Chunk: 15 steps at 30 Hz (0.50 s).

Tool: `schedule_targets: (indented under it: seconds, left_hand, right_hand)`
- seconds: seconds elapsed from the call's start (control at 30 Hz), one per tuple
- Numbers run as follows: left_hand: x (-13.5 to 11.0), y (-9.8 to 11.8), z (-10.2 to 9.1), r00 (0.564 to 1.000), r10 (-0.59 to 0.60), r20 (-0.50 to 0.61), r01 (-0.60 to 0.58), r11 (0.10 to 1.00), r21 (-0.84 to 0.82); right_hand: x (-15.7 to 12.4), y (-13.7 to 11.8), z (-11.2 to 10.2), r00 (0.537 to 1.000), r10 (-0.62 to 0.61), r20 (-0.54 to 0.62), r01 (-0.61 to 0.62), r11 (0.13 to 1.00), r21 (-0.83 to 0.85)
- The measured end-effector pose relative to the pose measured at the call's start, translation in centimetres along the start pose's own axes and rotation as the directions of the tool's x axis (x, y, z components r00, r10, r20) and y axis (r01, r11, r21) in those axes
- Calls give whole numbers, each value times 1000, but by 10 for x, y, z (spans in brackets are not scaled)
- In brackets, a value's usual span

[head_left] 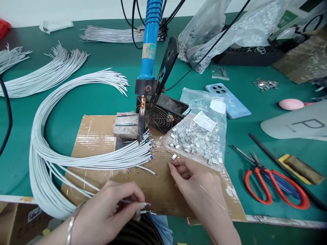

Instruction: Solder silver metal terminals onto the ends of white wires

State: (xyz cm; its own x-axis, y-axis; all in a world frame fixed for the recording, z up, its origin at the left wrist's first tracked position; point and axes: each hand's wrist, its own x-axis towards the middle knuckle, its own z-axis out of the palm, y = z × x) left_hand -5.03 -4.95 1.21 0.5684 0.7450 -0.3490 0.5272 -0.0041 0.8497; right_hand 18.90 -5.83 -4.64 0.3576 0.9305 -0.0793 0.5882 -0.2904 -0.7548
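Observation:
My left hand (114,204) is closed in a pinch on a white cable (126,201), whose stripped end pokes out past the thumb. Just below those fingers, a small bright metal piece (149,212) shows at the cardboard's front edge. My right hand (195,183) has thumb and forefinger together over the cardboard; what lies between them, if anything, is hidden. Right by its fingertips is a small silvery metal connector (174,156). A large bundle of white cables (102,160) curves in from the left, its ends under the tip of a blue soldering iron (150,51).
A cardboard sheet (87,136) covers the bench front. Behind my right hand lies an open plastic bag of metal connectors (196,139). A small fan (160,117) stands behind the iron. Rightward are a phone (230,102), orange-handled scissors (278,183) and a file-like black rod (286,165).

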Motion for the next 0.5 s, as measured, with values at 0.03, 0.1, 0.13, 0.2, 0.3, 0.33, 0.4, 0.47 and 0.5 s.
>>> schedule_targets:
  seconds: [0.03,0.1,0.13,0.2,0.3,0.33,0.4,0.47,0.5]
  left_hand:
    - [7,1,4,998,-59,-17,56,992,-115]
    - [17,-2,10,984,-169,-53,136,915,-381]
    - [20,-6,10,977,-203,-58,153,871,-467]
    - [23,-12,10,973,-221,-69,144,809,-570]
    - [23,-17,7,973,-216,-75,127,781,-611]
    - [23,-17,7,973,-218,-77,126,779,-615]
    - [23,-16,6,972,-222,-80,127,777,-617]
    - [22,-14,5,972,-221,-83,124,779,-615]
    - [22,-13,5,973,-219,-80,125,780,-614]
  right_hand:
    - [-2,2,-1,1000,13,24,-13,1000,20]
    - [-9,7,-2,998,43,52,-47,996,78]
    - [-13,10,-2,997,59,56,-65,992,110]
    - [-21,11,-2,995,83,55,-91,982,168]
    - [-34,1,2,993,119,21,-120,953,277]
    - [-38,-5,5,987,161,9,-153,919,364]
    - [-45,-20,11,971,239,-4,-208,854,477]
    - [-48,-33,17,980,198,25,-181,830,528]
    - [-49,-39,20,987,156,47,-156,822,548]
